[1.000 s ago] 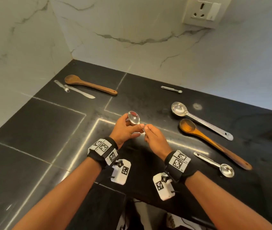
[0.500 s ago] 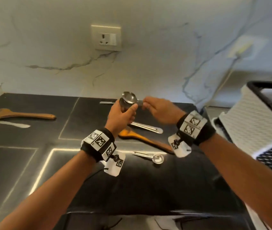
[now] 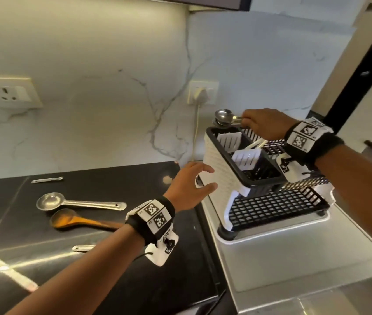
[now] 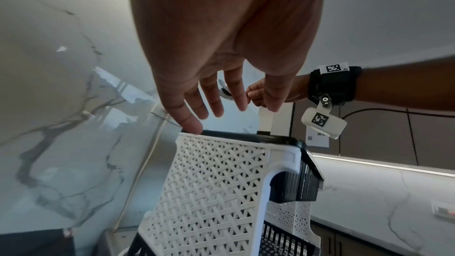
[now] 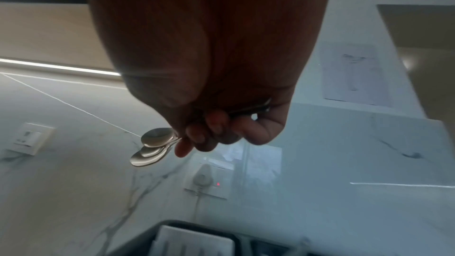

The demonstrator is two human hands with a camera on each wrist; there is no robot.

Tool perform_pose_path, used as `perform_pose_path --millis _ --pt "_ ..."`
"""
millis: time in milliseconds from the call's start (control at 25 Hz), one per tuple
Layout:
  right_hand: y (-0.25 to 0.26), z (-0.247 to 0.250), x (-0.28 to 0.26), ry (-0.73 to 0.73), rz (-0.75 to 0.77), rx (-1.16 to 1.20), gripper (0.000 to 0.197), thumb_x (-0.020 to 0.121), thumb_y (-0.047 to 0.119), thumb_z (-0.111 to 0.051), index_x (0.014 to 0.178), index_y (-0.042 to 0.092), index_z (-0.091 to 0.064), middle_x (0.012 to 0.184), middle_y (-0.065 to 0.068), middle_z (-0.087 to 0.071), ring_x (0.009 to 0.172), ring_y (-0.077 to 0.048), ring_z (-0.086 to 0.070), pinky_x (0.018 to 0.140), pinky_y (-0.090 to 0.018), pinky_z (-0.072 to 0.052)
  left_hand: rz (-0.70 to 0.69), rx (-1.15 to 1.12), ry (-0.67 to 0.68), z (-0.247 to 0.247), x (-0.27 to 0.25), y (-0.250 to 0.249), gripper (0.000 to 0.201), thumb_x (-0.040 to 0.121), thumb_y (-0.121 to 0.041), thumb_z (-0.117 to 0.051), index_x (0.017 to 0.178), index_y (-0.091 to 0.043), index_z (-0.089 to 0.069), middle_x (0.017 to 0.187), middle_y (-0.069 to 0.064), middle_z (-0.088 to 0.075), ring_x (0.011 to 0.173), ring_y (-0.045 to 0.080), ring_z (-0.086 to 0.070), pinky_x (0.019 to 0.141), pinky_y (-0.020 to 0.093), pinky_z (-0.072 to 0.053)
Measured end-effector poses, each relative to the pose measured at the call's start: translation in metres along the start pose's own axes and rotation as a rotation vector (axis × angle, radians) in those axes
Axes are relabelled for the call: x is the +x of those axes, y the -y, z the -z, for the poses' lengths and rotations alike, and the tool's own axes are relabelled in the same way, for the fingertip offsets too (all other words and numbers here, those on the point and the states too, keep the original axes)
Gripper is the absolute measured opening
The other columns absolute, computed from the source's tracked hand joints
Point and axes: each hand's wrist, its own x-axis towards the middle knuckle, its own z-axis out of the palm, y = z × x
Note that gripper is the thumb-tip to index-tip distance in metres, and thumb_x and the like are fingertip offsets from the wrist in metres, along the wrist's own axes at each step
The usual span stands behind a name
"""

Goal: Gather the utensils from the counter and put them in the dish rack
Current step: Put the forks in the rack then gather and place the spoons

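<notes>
My right hand grips a stack of small steel measuring spoons by their handles, level, just above the back corner of the dish rack's black upper caddy. In the right wrist view the nested spoon bowls stick out left of my curled fingers. My left hand is open with spread fingers beside the rack's white woven side. In the left wrist view one fingertip is at the rack's top rim; I cannot tell whether it touches.
On the black counter lie a large steel spoon, a wooden spoon, a small steel spoon and another steel handle. The rack stands on a steel drainboard. A plugged cord hangs behind the rack.
The view swung right from the counter to the rack. My right hand carried the spoons up over the caddy. My left hand let go of them and opened beside the rack.
</notes>
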Motion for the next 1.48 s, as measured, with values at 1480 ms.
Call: perform_pose_path --millis 1480 --pt "-0.066 -0.017 0.127 0.247 0.053 -0.192 0.024 0.097 0.028 -0.056 0.117 0.023 -0.067 0.132 -0.004 -0.059 0.12 -0.026 -0.054 0.107 -0.043 -0.039 0.005 -0.062 0.053 -0.06 0.081 0.014 0.082 0.074 -0.051 -0.076 0.145 -0.027 -0.043 0.152 -0.014 -0.029 0.14 0.007 -0.028 0.114 0.032 -0.028"
